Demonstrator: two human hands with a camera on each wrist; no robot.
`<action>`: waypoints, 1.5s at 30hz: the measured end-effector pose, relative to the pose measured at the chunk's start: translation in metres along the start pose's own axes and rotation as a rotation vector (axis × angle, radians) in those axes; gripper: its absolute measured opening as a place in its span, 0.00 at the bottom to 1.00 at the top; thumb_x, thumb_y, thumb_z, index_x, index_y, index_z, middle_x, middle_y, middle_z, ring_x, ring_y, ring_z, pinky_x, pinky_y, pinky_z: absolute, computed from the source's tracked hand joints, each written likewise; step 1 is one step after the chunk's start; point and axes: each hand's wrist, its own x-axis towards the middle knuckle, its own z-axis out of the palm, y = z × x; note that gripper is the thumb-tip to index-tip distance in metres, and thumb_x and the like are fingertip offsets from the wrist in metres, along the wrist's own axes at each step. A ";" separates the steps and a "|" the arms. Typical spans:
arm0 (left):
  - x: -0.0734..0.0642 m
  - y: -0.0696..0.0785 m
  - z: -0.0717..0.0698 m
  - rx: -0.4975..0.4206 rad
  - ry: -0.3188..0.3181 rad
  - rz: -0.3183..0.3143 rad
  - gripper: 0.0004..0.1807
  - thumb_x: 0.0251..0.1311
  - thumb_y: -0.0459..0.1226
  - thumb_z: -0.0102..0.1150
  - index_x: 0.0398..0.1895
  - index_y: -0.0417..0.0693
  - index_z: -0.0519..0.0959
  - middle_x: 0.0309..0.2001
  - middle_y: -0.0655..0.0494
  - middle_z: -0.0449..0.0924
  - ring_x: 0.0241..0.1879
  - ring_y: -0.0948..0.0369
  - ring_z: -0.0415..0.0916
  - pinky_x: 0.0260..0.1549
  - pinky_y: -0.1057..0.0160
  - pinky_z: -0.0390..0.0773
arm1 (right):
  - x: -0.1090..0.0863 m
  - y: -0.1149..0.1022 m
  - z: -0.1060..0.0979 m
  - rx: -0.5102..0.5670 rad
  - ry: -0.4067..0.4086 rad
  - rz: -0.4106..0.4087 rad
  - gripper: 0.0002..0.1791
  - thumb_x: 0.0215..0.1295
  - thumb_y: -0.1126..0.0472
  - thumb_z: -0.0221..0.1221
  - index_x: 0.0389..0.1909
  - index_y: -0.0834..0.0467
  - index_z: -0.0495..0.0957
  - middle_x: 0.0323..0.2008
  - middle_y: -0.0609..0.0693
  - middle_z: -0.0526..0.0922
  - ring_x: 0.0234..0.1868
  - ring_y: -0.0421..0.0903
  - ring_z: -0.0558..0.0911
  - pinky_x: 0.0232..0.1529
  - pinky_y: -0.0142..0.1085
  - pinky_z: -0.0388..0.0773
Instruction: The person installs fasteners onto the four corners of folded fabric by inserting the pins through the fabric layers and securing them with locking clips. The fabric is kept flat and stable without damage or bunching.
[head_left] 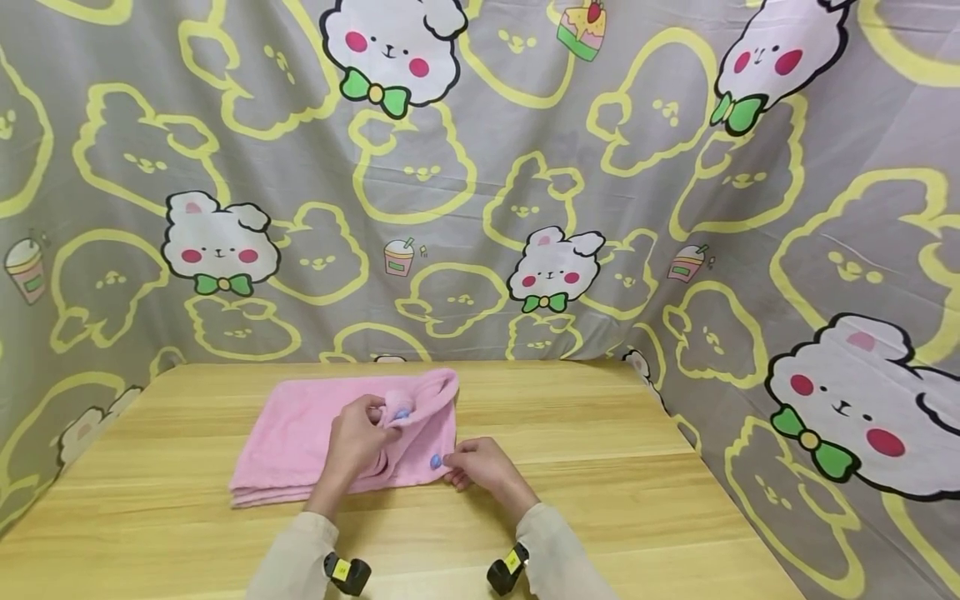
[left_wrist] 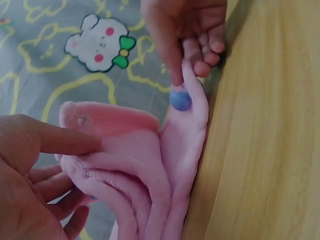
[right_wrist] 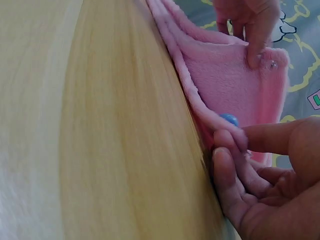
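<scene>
A folded pink plush cloth [head_left: 300, 433] lies on the wooden table, its right end partly turned back. My left hand [head_left: 358, 437] pinches a lifted layer of it between thumb and fingers; a small clear snap [left_wrist: 82, 120] shows on that layer in the left wrist view. My right hand [head_left: 483, 468] pinches the near right corner of the lower layer, right beside a round blue button [head_left: 437, 461]. Another blue button [head_left: 402, 413] shows near my left fingertips in the head view. In the right wrist view the corner is held between thumb and curled fingers [right_wrist: 227, 165].
The light wooden table [head_left: 600, 500] reaches out to the right of the cloth and in front of it. A grey curtain [head_left: 480, 325] printed with white and yellow cartoon rabbits hangs behind the table and along both sides. Each sleeved wrist wears a small black camera [head_left: 347, 573].
</scene>
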 end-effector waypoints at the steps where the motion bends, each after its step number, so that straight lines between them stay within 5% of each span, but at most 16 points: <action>1: -0.002 0.002 0.002 0.010 -0.001 0.011 0.26 0.42 0.32 0.76 0.49 0.39 0.82 0.38 0.45 0.88 0.39 0.51 0.83 0.43 0.50 0.79 | -0.001 -0.001 -0.001 -0.011 -0.001 -0.006 0.09 0.65 0.64 0.63 0.34 0.69 0.82 0.25 0.58 0.87 0.21 0.40 0.79 0.27 0.33 0.82; 9: -0.014 0.018 0.018 0.096 -0.015 0.153 0.33 0.37 0.28 0.76 0.54 0.43 0.80 0.37 0.48 0.88 0.36 0.51 0.83 0.40 0.48 0.79 | -0.002 -0.001 -0.004 -0.100 0.035 -0.018 0.06 0.58 0.67 0.67 0.31 0.67 0.81 0.18 0.49 0.79 0.19 0.40 0.74 0.20 0.29 0.75; 15: -0.020 0.025 0.021 0.151 -0.093 0.156 0.44 0.39 0.25 0.73 0.67 0.34 0.69 0.52 0.34 0.84 0.49 0.38 0.82 0.53 0.41 0.77 | -0.003 -0.002 -0.006 -0.122 0.046 -0.009 0.06 0.57 0.67 0.67 0.30 0.67 0.81 0.18 0.49 0.79 0.19 0.40 0.75 0.19 0.29 0.75; 18: -0.021 0.028 0.020 0.174 -0.149 0.161 0.41 0.40 0.26 0.73 0.64 0.32 0.71 0.51 0.35 0.84 0.48 0.40 0.82 0.53 0.42 0.77 | -0.003 -0.001 -0.006 -0.115 0.043 -0.017 0.05 0.57 0.69 0.65 0.31 0.68 0.81 0.19 0.49 0.79 0.19 0.40 0.75 0.20 0.29 0.75; 23: -0.023 0.034 0.021 0.145 -0.240 0.190 0.25 0.45 0.30 0.75 0.51 0.40 0.82 0.33 0.49 0.83 0.31 0.55 0.76 0.34 0.55 0.75 | -0.002 0.000 -0.008 -0.108 0.028 -0.025 0.04 0.57 0.71 0.61 0.32 0.68 0.80 0.20 0.51 0.80 0.20 0.41 0.75 0.20 0.30 0.75; 28: -0.026 0.036 0.025 0.078 -0.259 0.219 0.15 0.53 0.29 0.68 0.46 0.45 0.85 0.32 0.52 0.84 0.25 0.62 0.70 0.29 0.61 0.71 | -0.001 0.000 -0.012 -0.071 -0.009 -0.014 0.05 0.57 0.70 0.61 0.33 0.69 0.80 0.22 0.52 0.81 0.20 0.42 0.76 0.22 0.31 0.78; 31: -0.028 0.037 0.027 0.068 -0.249 0.241 0.20 0.58 0.30 0.64 0.55 0.46 0.82 0.38 0.48 0.88 0.26 0.60 0.74 0.33 0.56 0.75 | -0.002 -0.002 -0.014 -0.022 -0.024 0.020 0.06 0.61 0.70 0.59 0.35 0.70 0.79 0.22 0.53 0.80 0.20 0.42 0.76 0.24 0.33 0.79; 36: -0.030 0.037 0.028 0.069 -0.242 0.207 0.30 0.58 0.31 0.64 0.67 0.42 0.72 0.41 0.41 0.89 0.43 0.47 0.86 0.50 0.43 0.79 | -0.001 -0.006 -0.015 0.059 0.009 0.081 0.10 0.71 0.65 0.55 0.40 0.70 0.76 0.24 0.52 0.77 0.21 0.42 0.77 0.25 0.33 0.80; 40: -0.029 0.037 0.028 0.078 -0.227 0.187 0.26 0.55 0.31 0.67 0.59 0.35 0.76 0.45 0.38 0.87 0.51 0.43 0.84 0.54 0.43 0.78 | 0.001 -0.010 -0.015 0.109 0.083 0.054 0.12 0.73 0.62 0.56 0.41 0.70 0.75 0.24 0.52 0.78 0.21 0.41 0.77 0.24 0.32 0.79; 45: -0.028 0.035 0.028 0.016 -0.255 0.181 0.14 0.55 0.31 0.70 0.46 0.39 0.83 0.40 0.44 0.89 0.44 0.49 0.87 0.48 0.47 0.81 | 0.003 -0.012 -0.014 0.152 0.122 0.017 0.13 0.72 0.61 0.56 0.42 0.70 0.76 0.24 0.52 0.81 0.22 0.40 0.79 0.25 0.30 0.79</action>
